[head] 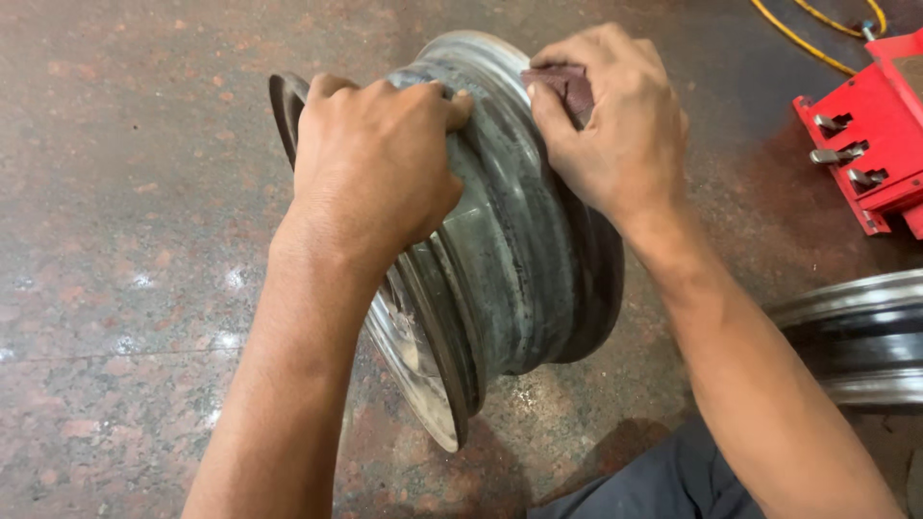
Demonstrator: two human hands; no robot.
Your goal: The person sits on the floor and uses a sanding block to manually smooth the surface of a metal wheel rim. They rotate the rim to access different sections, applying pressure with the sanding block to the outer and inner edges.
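Speckled reddish stone floor spreads beneath both hands, bearing a grey metal wheel rim that stands on edge between the forearms. Right of the right hand lie a second rim, a red metal stand and a yellow cable. The left hand curls tight over the rim's barrel, while the right hand pinches a folded brown sandpaper piece against the outer lip.
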